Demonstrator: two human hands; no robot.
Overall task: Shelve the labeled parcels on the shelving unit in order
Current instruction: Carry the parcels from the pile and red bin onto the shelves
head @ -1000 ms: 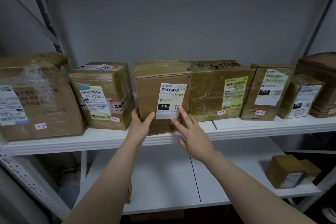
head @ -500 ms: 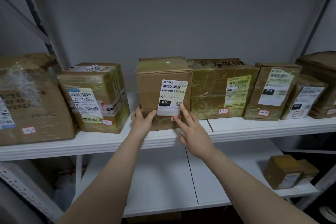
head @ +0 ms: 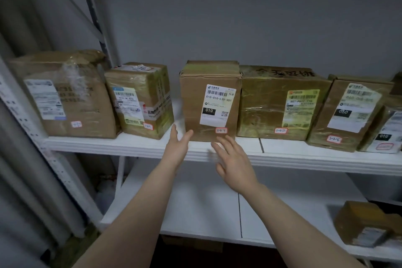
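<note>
Parcel: a plain brown cardboard box with a white shipping label reading 010-010-L30-551 stands upright on the white upper shelf; a small red-edged tag marked 3-2-4 sits at its lower front edge.
Hands: the left hand and right hand hover at the box's lower corners, fingers straight and spread, gripping nothing; whether the fingertips touch the cardboard cannot be told.
Neighbours: a glossy tape-wrapped brown box tagged 3-2-5 touches its right side; a further labelled brown box tagged 3-2-6 follows; a yellow-taped brown box stands to the left across a gap, its tag too blurred to read.
Progress: this parcel appears placed, its number running in sequence with those rightwards.
Remaining: small brown parcels on the lower shelf may yet need placing; the gap on the left may need closing.
</note>
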